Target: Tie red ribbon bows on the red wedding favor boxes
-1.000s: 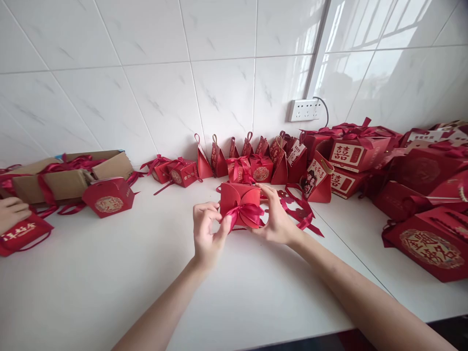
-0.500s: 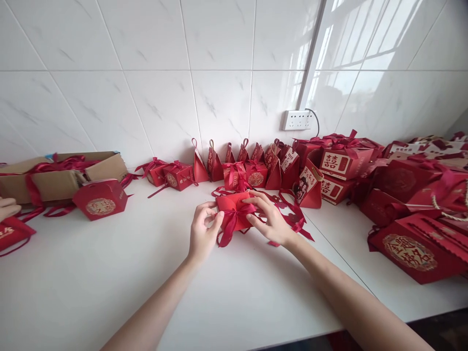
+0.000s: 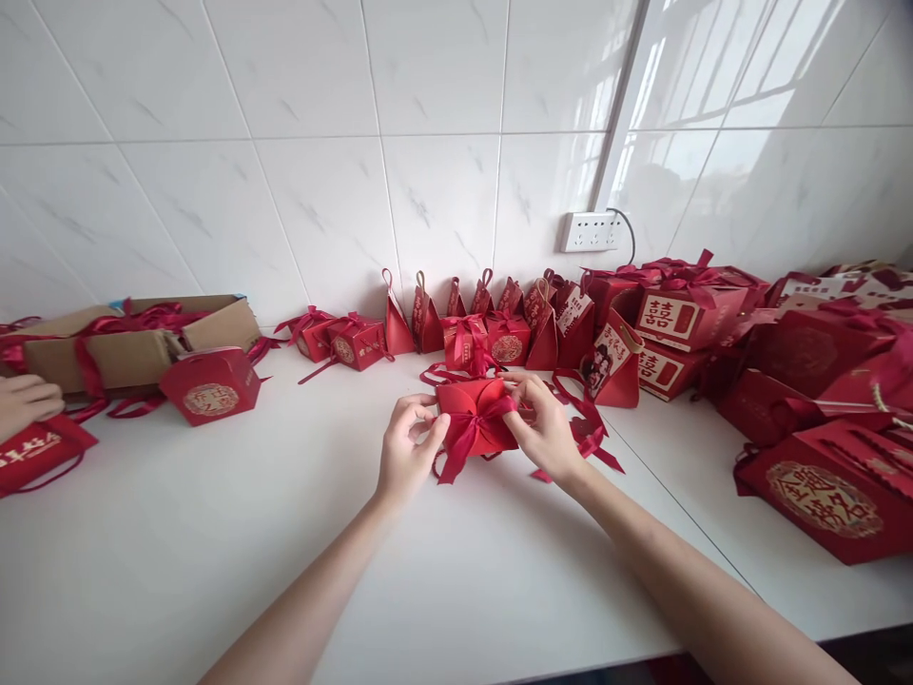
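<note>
A small red gift box [image 3: 471, 411] with curved flaps sits on the white counter [image 3: 214, 533], bound by a dark red ribbon [image 3: 467, 440]. My left hand [image 3: 408, 455] pinches the ribbon at the box's left side. My right hand [image 3: 546, 425] pinches the ribbon at the box's right front, its fingers curled over the knot. Loose ribbon tails hang down in front of the box.
A row of small red boxes [image 3: 471, 323] lines the tiled wall. Larger red boxes [image 3: 820, 476] pile at the right. A cardboard box [image 3: 128, 347] with ribbons and a red box [image 3: 210, 383] stand at the left, where another person's hand [image 3: 25, 404] rests. A wall socket [image 3: 592, 231] is above.
The box was tipped upright toward me a second ago; it now lies lower on the counter. Both hands have shifted their grip along the ribbon around the knot.
</note>
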Available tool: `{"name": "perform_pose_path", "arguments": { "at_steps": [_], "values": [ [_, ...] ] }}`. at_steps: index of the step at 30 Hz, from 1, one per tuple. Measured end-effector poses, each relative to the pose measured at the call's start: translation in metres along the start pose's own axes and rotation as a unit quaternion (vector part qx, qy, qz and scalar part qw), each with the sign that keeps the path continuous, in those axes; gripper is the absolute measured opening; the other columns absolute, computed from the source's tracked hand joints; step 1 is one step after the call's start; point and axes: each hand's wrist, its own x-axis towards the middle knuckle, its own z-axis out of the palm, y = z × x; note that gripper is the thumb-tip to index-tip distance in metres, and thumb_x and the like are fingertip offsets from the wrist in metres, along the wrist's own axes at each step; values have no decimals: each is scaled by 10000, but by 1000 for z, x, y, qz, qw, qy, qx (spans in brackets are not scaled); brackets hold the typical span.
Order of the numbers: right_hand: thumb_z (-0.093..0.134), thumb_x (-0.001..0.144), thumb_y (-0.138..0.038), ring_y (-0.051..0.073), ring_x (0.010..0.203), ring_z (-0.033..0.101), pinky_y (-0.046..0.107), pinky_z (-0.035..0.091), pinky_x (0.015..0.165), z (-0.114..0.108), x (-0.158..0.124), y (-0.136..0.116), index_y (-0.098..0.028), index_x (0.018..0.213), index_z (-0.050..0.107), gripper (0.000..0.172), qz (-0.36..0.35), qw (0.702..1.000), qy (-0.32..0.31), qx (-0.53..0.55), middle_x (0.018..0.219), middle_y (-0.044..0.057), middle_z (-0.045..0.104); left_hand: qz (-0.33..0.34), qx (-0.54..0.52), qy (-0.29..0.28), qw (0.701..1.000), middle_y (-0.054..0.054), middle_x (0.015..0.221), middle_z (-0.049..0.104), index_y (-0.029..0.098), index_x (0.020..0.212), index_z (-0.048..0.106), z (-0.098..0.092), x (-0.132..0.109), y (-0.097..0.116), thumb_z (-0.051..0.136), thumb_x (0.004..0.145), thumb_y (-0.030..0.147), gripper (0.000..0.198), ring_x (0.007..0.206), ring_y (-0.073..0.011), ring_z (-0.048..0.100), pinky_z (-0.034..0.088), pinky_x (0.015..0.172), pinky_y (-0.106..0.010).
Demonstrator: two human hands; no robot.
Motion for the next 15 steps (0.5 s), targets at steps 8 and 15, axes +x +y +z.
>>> {"name": "perform_pose_path", "arguments": {
  "at_steps": [8,15],
  "values": [
    [427,768,-153,233,1085,561,339,523,701,2,0,7,-234,901,425,155,22,1000,-12,6,1121,93,560,3,4,-7,1000,-59,921,559,179,612,497,0,0,1,625,776,335,260,927,-164,600,563,685,-246],
    [464,837,-265,226,1033,561,339,544,677,0,2,4,-230,778,436,74,1,1000,-23,-21,1104,102,552,-7,3,0,1000,-57,898,570,177,605,492,-1,1,2,627,767,331,261,856,-152,614,548,620,-222]
  ]
}}
